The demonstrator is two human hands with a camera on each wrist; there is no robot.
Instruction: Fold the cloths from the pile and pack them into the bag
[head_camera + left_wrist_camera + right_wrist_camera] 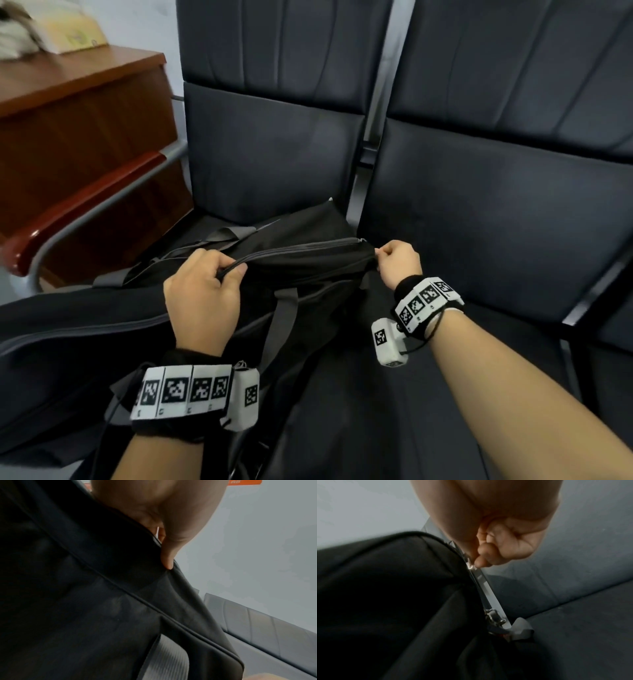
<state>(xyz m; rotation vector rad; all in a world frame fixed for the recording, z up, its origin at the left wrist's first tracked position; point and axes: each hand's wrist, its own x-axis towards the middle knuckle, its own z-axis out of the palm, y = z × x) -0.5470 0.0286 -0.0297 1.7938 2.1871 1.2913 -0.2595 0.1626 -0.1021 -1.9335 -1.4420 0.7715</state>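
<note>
Head view finds our 2 hands on the black bag (308,260), lying on the left seat (267,164): left hand (202,291) at 9 o'clock clenched around the zipper edge, right hand (399,262) at 3 o'clock pinching the zipper pull (469,566). We judge the zip is being worked; the next move needs steady counter-tension. No cloths are visible.

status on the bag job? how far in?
Done: nothing packed that shows; no folded cloth in view. In hand: left hand grips the bag by its zip edge, right hand pinches the zip pull at the far end; zip looks closed. Left: opening the bag, folding, packing.
</note>
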